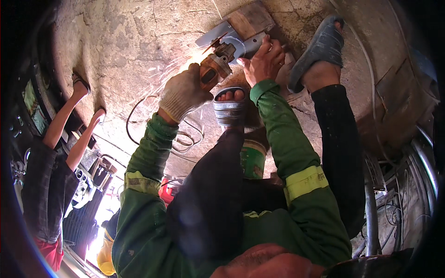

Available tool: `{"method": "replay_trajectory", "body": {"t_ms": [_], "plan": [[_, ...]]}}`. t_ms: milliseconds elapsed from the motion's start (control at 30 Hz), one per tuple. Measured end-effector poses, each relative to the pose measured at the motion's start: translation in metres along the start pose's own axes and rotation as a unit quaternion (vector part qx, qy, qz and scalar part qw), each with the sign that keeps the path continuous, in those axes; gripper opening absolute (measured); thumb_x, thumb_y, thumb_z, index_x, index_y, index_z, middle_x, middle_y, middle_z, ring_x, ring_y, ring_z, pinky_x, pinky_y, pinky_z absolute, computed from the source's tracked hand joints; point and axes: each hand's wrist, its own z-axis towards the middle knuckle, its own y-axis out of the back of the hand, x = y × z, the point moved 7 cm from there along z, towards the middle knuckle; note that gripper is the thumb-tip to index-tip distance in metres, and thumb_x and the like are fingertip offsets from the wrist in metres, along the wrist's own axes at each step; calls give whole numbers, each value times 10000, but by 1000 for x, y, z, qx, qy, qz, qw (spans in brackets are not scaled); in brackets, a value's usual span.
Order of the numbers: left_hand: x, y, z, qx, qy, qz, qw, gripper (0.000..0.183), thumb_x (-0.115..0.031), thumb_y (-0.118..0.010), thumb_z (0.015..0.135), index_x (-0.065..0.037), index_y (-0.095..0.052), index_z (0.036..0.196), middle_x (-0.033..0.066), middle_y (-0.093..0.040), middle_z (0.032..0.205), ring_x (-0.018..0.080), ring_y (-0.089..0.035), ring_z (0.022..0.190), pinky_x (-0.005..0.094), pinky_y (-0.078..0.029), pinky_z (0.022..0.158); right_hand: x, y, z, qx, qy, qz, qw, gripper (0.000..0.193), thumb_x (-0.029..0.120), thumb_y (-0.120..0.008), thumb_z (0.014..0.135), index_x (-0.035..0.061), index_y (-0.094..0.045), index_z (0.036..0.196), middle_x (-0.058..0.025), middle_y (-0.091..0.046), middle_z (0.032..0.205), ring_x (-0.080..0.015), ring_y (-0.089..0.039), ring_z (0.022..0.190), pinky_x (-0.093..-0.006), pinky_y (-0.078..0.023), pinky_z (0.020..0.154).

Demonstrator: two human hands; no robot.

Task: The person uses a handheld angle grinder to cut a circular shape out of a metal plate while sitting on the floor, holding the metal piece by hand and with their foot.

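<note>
My left hand [183, 92], in a pale knitted glove, is closed around the body of an orange angle grinder [214, 70]. The grinder's disc [216, 42] meets a flat grey metal plate [214, 34], and bright sparks [162, 74] fly off toward the lower left. My bare right hand [264, 64] rests on the right part of the metal, its fingers bent over the edge; whether they grip it or only press it down I cannot tell. On top of the metal, beyond my right hand, lies a brown wooden block [250, 21].
My sandalled feet [230, 106] stand close by the metal. A dark cable [131, 123] loops over the concrete floor [116, 28]. Between my legs is a green bucket [253, 160]. Another person [51, 171] stands at the left. Pipes and metal scrap [394, 208] lie at the right.
</note>
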Motion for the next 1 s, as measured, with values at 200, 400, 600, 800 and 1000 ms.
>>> {"method": "replay_trajectory", "body": {"t_ms": [200, 400, 600, 800, 1000], "plan": [[-5, 5, 3, -10, -21, 3, 1000, 693, -347, -843, 658, -56, -491, 1180, 240, -695, 934, 454, -682, 865, 516, -547, 729, 0, 1, 0, -1, -5, 6, 1000, 1018, 362, -934, 663, 13, -391, 1449, -183, -346, 1417, -407, -389, 1225, -544, -385, 1005], [-9, 10, 4, 3, -8, 9, 1000, 682, -336, -841, 660, -51, -495, 1173, 244, -698, 925, 458, -682, 875, 522, -548, 741, 2, 0, -1, -5, 0, 5, 1000, 1017, 356, -936, 658, 20, -386, 1444, -175, -346, 1417, -407, -398, 1217, -544, -392, 994], [-15, 13, 7, -7, -22, 15, 1000, 582, -316, -813, 681, -12, -548, 1100, 235, -700, 885, 435, -696, 862, 504, -557, 747, -3, -4, -2, -26, 10, 0, 1000, 1023, 345, -940, 649, 25, -384, 1445, -170, -339, 1417, -410, -396, 1215, -542, -398, 995], [-21, 18, 8, -12, -26, 10, 1000, 577, -317, -817, 684, -12, -552, 1096, 237, -703, 894, 433, -698, 868, 500, -558, 751, 0, -4, 0, -8, -7, 15, 1000, 1021, 338, -939, 647, 20, -387, 1445, -168, -333, 1418, -407, -388, 1221, -550, -388, 1011], [-24, 17, 11, -13, -38, 16, 999, 651, -343, -839, 668, -36, -509, 1137, 237, -696, 903, 446, -686, 849, 507, -552, 721, 1, 0, -2, -15, -4, 16, 1000, 1019, 360, -935, 650, 17, -395, 1444, -168, -332, 1419, -399, -385, 1231, -548, -391, 1014]]}}
